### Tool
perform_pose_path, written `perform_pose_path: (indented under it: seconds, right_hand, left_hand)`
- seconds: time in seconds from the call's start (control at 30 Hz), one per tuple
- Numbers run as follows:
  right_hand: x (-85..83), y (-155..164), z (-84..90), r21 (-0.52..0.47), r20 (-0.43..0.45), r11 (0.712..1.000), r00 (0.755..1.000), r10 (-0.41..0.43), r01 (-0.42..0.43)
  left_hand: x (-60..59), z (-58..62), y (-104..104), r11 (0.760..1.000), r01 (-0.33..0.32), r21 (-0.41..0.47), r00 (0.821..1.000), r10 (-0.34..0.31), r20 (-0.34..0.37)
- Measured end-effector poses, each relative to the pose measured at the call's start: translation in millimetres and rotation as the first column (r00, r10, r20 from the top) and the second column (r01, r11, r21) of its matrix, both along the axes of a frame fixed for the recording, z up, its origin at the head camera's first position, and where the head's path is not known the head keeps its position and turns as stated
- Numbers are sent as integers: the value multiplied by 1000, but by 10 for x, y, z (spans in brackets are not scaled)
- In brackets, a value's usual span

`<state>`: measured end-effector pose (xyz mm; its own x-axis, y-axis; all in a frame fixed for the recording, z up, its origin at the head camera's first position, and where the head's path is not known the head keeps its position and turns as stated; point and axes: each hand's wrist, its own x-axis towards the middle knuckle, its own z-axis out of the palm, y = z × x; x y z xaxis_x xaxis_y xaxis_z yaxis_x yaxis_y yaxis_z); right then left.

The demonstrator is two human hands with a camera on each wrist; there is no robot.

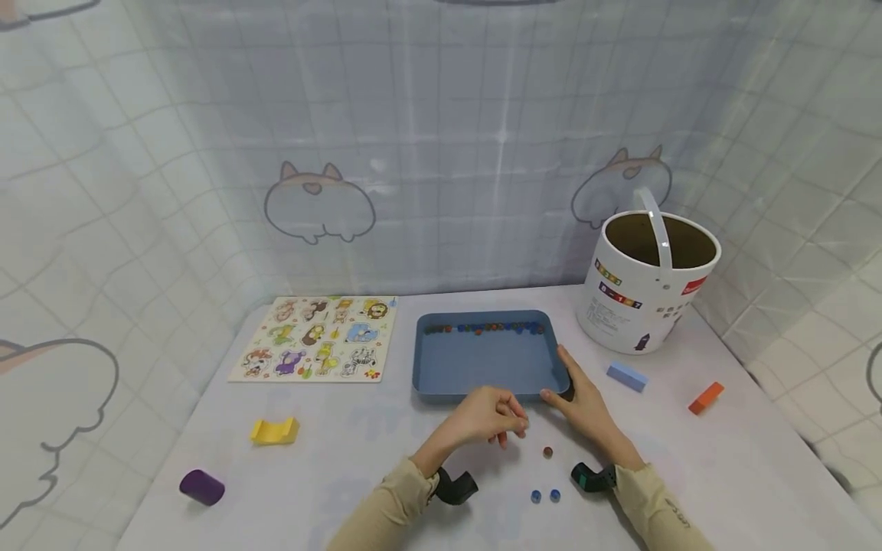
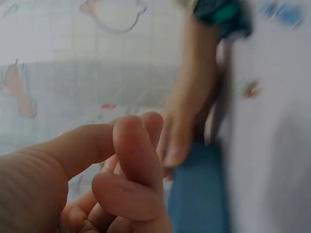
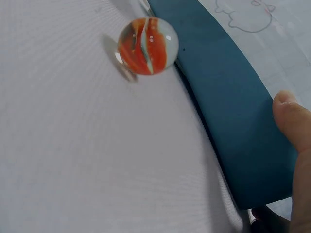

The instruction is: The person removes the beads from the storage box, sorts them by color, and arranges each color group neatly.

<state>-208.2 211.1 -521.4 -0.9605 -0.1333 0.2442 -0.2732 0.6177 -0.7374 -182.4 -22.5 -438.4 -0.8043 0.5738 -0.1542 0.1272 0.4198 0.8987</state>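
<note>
**Two hands at the blue tray, three marbles loose**

A pale worktop (image 1: 386, 451) stands before a checked curtain (image 1: 441, 153) printed with cat outlines. The landmark is one blue tray (image 1: 482, 360), with a row of small marbles (image 1: 482, 328) along its far wall, too small to count.

The right hand (image 1: 586, 402) rests at the tray's near right corner, fingers straight and relaxed against its rim. The left hand (image 1: 485, 417) hovers just in front of the tray's near edge, its grip curled with fingertips pressed together; whether they pinch anything cannot be told.

In front of the tray lie three loose marbles: one orange-and-white marble (image 3: 147, 46) close to the near rim, and two blue marbles (image 1: 545, 496) nearer the person.

Right of the tray: one white bucket (image 1: 644, 295), one light-blue block (image 1: 626, 376), one orange block (image 1: 706, 398). Left of it: one animal puzzle board (image 1: 318, 338), one yellow block (image 1: 273, 431), one purple cylinder (image 1: 202, 487).
</note>
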Motion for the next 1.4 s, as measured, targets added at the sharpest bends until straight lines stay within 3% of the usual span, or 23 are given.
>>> perform_pose_path:
  seconds: [0.2, 0.37, 0.6, 0.8, 0.9, 0.97, 1.07, 1.17, 1.3, 1.4]
  right_hand:
    - [12, -5, 4, -6, 3, 1000, 1000, 1, -1]
    - [14, -8, 20, -5, 9, 1000, 1000, 1, -1]
    - [12, -2, 28, -12, -5, 1000, 1000, 5, -5]
    - [8, -5, 13, -15, -8, 1000, 1000, 10, -10]
    - [9, -2, 7, -15, -8, 1000, 1000, 9, -9]
    - [9, 9, 2, -15, -11, 1000, 1000, 4, -4]
    - [10, 24, -9, -17, -10, 1000, 1000, -2, 2]
    - [10, 30, -21, -19, -8, 1000, 1000, 3, -3]
    - [3, 19, -34, -21, -12, 1000, 1000, 16, -16]
    - [-4, 5, -37, -24, -14, 1000, 1000, 20, -20]
  left_hand:
    - [318, -234, -70, 996, 64, -65, 996, -60, 70]
    - [466, -327, -50, 993, 71, -91, 994, -64, 85]
    - [521, -374, -11, 992, 89, -86, 991, -80, 106]
    - [488, -368, -27, 989, 109, -101, 989, -98, 113]
    - [360, -265, -51, 989, 94, -115, 992, -83, 98]
    - [201, -143, -54, 991, 65, -116, 996, -58, 65]
    - [-131, 39, -38, 997, 1, -78, 1000, -1, 2]
    - [-514, 166, 11, 996, -84, -23, 996, 84, -19]
    - [-962, 174, 131, 980, -198, 31, 980, 199, -3]
    - [-1175, 97, 234, 962, -267, 57, 963, 265, 44]
